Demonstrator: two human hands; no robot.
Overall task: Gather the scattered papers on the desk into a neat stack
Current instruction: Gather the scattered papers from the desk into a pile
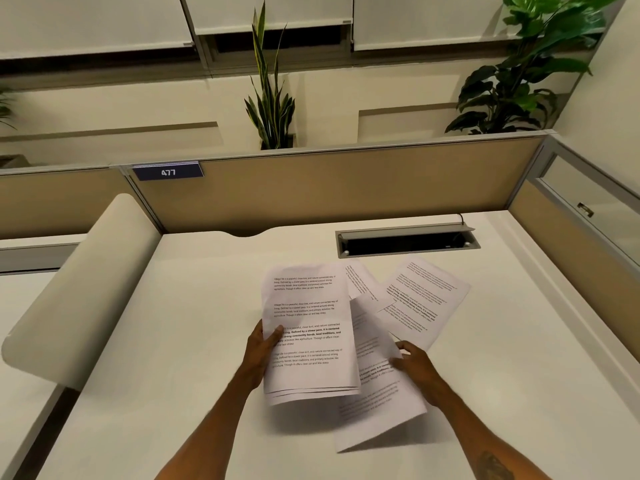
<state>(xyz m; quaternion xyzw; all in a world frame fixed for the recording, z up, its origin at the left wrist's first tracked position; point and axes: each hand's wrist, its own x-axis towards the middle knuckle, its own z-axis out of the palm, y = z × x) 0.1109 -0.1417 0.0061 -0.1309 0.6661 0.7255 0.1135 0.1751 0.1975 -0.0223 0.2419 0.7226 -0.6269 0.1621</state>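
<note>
At frame centre: we see a sheaf of printed sheets (308, 337) lifted off the white desk (173, 341).
Hidden: our left hand (258, 351) sits mostly behind the sheaf, thumb pinching its left edge.
Right hand (414, 363): fingers closed on a loose sheet (377, 393); print blurred.
Right of centre: two more sheets (420, 299) lie overlapped, partly covered.
Cut off: both forearms at the bottom edge.

Left hand (263, 344) gripping paper stack (308, 334), right hand (414, 363) pinching loose sheet (377, 393), white desk (173, 341)
</note>
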